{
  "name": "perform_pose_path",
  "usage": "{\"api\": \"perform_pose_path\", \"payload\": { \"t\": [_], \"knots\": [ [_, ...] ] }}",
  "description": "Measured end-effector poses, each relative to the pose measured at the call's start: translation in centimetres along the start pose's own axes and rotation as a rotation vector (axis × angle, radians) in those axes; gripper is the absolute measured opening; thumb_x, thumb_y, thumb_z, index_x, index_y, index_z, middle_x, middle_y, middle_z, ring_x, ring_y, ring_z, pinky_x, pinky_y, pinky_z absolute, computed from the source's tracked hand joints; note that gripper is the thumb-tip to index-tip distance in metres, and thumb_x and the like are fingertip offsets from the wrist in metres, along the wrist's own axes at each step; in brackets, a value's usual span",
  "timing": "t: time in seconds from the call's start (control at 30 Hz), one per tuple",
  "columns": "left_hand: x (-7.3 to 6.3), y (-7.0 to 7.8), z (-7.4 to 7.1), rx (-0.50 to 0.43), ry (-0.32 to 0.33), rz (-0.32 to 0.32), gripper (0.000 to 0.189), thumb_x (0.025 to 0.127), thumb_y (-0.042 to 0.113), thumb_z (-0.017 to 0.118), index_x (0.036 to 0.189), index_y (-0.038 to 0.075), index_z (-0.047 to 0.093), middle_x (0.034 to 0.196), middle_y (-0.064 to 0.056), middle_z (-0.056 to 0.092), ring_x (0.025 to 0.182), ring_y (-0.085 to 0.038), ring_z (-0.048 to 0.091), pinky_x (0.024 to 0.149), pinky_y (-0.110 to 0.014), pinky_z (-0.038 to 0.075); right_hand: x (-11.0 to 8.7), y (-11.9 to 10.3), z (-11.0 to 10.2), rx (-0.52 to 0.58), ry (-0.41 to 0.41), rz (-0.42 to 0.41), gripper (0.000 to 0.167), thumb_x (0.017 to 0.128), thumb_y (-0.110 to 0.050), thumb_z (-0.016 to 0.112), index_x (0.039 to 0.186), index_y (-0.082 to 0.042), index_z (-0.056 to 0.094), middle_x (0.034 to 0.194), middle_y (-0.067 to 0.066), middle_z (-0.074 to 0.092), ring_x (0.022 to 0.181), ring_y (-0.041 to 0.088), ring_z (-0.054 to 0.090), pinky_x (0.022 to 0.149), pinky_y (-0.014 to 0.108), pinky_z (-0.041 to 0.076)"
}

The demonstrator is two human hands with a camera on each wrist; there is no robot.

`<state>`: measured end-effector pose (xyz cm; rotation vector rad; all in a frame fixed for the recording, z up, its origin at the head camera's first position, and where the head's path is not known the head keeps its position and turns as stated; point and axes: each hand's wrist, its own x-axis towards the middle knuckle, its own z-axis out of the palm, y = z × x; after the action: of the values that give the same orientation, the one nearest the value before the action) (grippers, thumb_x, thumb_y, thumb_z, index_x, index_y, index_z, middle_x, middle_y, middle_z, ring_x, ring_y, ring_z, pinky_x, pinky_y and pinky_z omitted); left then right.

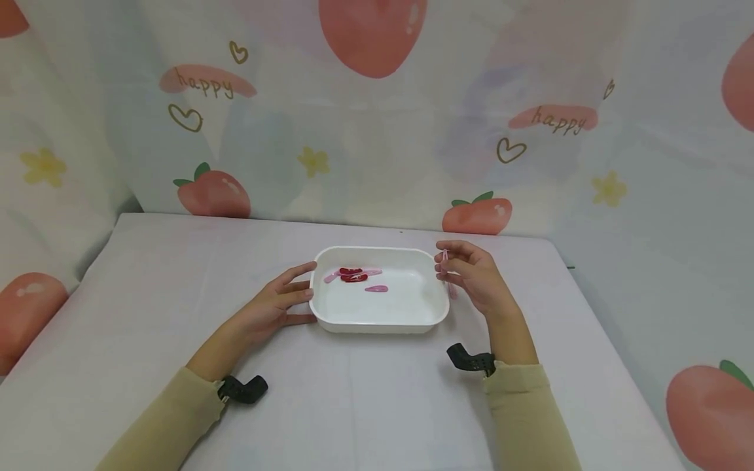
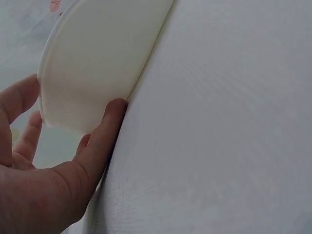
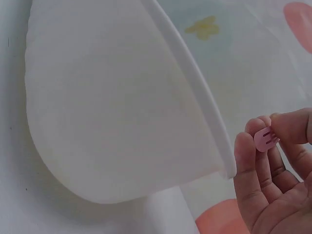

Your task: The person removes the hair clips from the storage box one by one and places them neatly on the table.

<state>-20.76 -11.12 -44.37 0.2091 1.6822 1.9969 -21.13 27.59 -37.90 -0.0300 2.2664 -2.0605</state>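
Observation:
A white tray (image 1: 400, 317) lies on the table with red hair clips (image 1: 354, 278) and pink hair clips (image 1: 376, 288) in its left half. My left hand (image 1: 272, 307) rests against the tray's left end, fingers spread. In the left wrist view its thumb lies along the lower wall and two fingertips meet the rim. At the right end, my right hand (image 1: 474, 271) pinches a pink hair clip (image 3: 265, 140) between thumb and fingers, just outside the rim. Below this hand another pink clip (image 1: 452, 291) shows beside the tray, partly hidden.
A white cloth covers the table (image 1: 353, 405), whose back edge meets a curtain (image 1: 377, 157) printed with peaches, hearts and flowers. Black wrist cameras sit on the left wrist (image 1: 243, 390) and right wrist (image 1: 470, 359), close over the cloth.

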Motion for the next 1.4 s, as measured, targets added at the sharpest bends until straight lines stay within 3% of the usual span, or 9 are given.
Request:
{"api": "perform_pose_path", "payload": {
  "t": [0.57, 1.03, 1.23, 1.4],
  "knots": [
    [-0.1, 0.0, 0.0, -0.001, 0.007, -0.005, 0.062, 0.1, 0.015, 0.06, 0.155, 0.028, 0.034, 0.158, -0.017, 0.029, 0.139, -0.041, 0.042, 0.098, -0.056, 0.051, 0.4, 1.7, -2.3, -0.132, 0.141, 0.032, 0.04, 0.099, -0.012, 0.061, 0.137, -0.002, 0.054, 0.102, 0.004, 0.063, 0.09, 0.014, 0.065, 0.082, 0.025, 0.06],
    [-0.1, 0.1, 0.1, -0.002, 0.007, -0.002, 0.063, 0.1, 0.017, 0.062, 0.155, 0.028, 0.034, 0.157, -0.016, 0.031, 0.138, -0.04, 0.043, 0.098, -0.055, 0.051, 0.7, 3.4, -3.0, -0.24, 0.196, 0.128, 0.041, 0.099, -0.013, 0.059, 0.138, -0.002, 0.054, 0.117, 0.018, 0.061, 0.094, 0.017, 0.065, 0.086, 0.026, 0.059],
    [-0.1, 0.1, 0.1, -0.008, 0.002, 0.006, 0.063, 0.099, 0.016, 0.062, 0.155, 0.027, 0.034, 0.158, -0.017, 0.03, 0.138, -0.041, 0.042, 0.098, -0.056, 0.051, 0.7, 3.8, -3.4, -0.304, 0.191, 0.106, 0.039, 0.099, -0.009, 0.057, 0.136, 0.001, 0.055, 0.117, 0.024, 0.061, 0.09, 0.016, 0.065, 0.083, 0.024, 0.059],
    [-0.1, 0.1, 0.1, -0.007, -0.005, 0.008, 0.063, 0.1, 0.016, 0.061, 0.155, 0.027, 0.033, 0.158, -0.017, 0.03, 0.138, -0.042, 0.042, 0.098, -0.056, 0.051, 0.7, 4.2, -3.7, -0.385, 0.207, 0.12, 0.035, 0.099, -0.01, 0.057, 0.133, -0.001, 0.058, 0.113, 0.021, 0.062, 0.088, 0.018, 0.063, 0.079, 0.021, 0.059]
  ]
}}
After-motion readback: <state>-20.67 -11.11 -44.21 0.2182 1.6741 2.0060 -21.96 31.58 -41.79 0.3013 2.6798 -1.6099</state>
